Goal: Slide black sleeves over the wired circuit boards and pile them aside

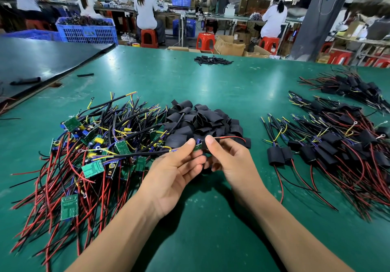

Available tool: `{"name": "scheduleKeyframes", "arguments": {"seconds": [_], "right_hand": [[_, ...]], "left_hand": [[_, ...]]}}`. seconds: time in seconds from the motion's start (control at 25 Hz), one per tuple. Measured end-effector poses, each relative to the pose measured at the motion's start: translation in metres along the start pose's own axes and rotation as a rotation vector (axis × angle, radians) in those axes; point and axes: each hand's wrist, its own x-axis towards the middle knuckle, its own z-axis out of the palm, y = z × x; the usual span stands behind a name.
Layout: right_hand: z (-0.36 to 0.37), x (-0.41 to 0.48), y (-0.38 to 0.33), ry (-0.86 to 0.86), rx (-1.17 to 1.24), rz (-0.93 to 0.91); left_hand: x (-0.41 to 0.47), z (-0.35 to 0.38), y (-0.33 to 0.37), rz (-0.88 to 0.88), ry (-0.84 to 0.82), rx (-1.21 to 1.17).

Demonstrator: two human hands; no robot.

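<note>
1. Pinching a small green circuit board (198, 146) btwn thumb and fingers, the left hand (177, 166) holds it just above the table (211, 86), palm up. The board's black lead (143, 154) trails off toward 9 o'clock.
2. Right hand (232, 162) pinches a black sleeve (204, 145) at the board's 3 o'clock end, thumb on top. Both hands are closed narrow on their parts, thumb tips nearly meeting.
3. Key relation: the board's long axis runs approx 9-to-3. The sleeve sits at the 3 o'clock end w/ the red wire (234, 137) coming out of it toward 3. My guess is the sleeve must travel toward 9 along that axis while the left hand braces. The right hand is the one on the sleeve, so it does the pushing.
4. Only a sliver of green shows btwn the thumbs, so this unit looks partway done.
5. Around the hands: sleeve heap (202, 122) at 12 o'clock, bare-board tangle (95, 145) at 9, finished pile (327, 151) at 3. The right hand is nearer that pile for the drop.
6. Hard to make out: how far the sleeve overlaps the board, since the thumbs cover the join. The sleeve mouth is hidden too, and the lower fingers of both hands are tucked under. Can't tell which face of the board is up.
</note>
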Motion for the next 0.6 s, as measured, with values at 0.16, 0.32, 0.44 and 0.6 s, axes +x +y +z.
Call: {"name": "scheduleKeyframes", "arguments": {"seconds": [0.16,0.32,0.44,0.6], "right_hand": [[0.0008,-0.0024,0.0030,0.007,-0.123,-0.009],[0.0035,-0.0003,0.0048,-0.015,-0.142,0.053],[0.0043,0.0016,0.0047,-0.040,-0.113,0.083],[0.0046,0.0016,0.0070,-0.067,-0.107,0.077]], "left_hand": [[-0.0005,-0.0011,-0.0001,-0.019,-0.029,0.030],[0.0006,-0.0033,0.0001,-0.008,-0.027,0.038],[0.0018,-0.0046,0.0012,0.046,-0.021,0.036],[0.0021,-0.0049,0.0007,0.133,-0.014,0.021]]}}
